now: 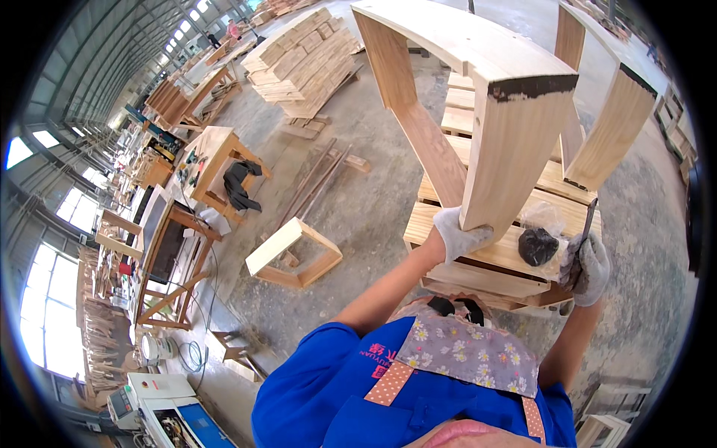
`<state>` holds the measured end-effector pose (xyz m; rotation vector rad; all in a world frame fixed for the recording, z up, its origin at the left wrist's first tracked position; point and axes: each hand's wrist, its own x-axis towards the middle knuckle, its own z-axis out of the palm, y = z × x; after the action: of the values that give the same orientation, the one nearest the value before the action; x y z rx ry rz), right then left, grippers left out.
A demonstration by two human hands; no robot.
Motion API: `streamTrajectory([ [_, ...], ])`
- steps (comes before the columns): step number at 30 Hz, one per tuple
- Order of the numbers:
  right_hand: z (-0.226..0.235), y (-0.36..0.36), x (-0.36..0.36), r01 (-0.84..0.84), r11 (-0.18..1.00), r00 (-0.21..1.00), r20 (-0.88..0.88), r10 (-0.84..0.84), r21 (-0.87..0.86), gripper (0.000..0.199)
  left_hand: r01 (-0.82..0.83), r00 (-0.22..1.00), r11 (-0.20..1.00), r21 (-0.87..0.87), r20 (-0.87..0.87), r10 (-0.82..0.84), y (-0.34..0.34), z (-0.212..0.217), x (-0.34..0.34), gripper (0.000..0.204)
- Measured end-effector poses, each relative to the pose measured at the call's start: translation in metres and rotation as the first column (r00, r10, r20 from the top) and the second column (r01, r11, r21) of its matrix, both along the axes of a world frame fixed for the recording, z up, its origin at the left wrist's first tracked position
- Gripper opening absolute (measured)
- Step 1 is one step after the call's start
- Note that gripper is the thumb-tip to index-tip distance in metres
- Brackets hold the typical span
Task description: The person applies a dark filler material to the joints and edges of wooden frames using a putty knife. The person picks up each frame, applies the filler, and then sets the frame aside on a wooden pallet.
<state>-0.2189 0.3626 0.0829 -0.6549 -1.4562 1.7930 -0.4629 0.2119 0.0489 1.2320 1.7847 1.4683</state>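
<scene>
Left hand (459, 235) clamped on wooden frame (515, 127); right hand (586, 267) around thin tool (588, 224), beside plastic bag (539, 237) of dark stuff.

We cannot make out what the dark lump in the clear bag (539, 243) is. The thin dark tool (587, 224) in our right hand (585, 270) is partly covered by the glove.

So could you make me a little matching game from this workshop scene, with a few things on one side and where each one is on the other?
Things:
1. wooden frame
2. thin dark tool
3. black lump in a clear bag
4. square wooden frame

Places:
A. on the concrete floor
B. on the stacked boards
C. in the left hand
D. in the right hand

Pairs: 1-C, 2-D, 3-B, 4-A
</scene>
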Motion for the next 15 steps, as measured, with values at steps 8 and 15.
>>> streamTrajectory([
  [8,-0.016,-0.010,-0.004,-0.072,0.997,0.996,-0.056,0.071,-0.020,0.031,0.069,0.995,0.993,0.101,-0.072,-0.062,0.010,0.028,-0.005,0.028],
  [15,-0.032,-0.009,-0.012,-0.146,0.989,0.976,-0.159,0.146,0.012,0.034,0.119,0.986,0.981,0.152,-0.137,-0.098,0.027,0.057,-0.020,0.032],
])
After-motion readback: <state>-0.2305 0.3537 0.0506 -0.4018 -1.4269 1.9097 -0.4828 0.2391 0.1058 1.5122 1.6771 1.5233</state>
